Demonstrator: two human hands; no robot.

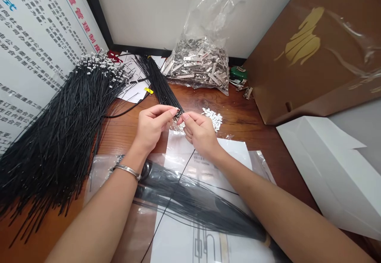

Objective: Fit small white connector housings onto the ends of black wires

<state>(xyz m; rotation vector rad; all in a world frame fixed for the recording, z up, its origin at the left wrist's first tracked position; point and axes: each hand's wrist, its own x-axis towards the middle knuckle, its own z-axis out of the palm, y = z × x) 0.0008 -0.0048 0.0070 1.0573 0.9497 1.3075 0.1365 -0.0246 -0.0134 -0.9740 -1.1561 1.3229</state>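
Note:
My left hand (156, 125) is closed in a pinch, with a small whitish piece, apparently a plastic connector (177, 109), at its fingertips. Close beside it, my right hand (200, 132) is closed on a thin black wire (171, 199), which hangs from below the fist toward the lower left. Just past the fingertips lie the ends of a tied bundle of black wires (162, 84). Right of my right hand is a small pile of white connectors (213, 119). My fingers hide the exact contact between the held pieces.
A big heap of black wires with white ends (65, 128) fills the left side. Under my forearms lie a clear bag of black wires (202, 203) and paper sheets. Behind stand a bag of metal clips (199, 64), a green object (238, 73) and a brown box (297, 48).

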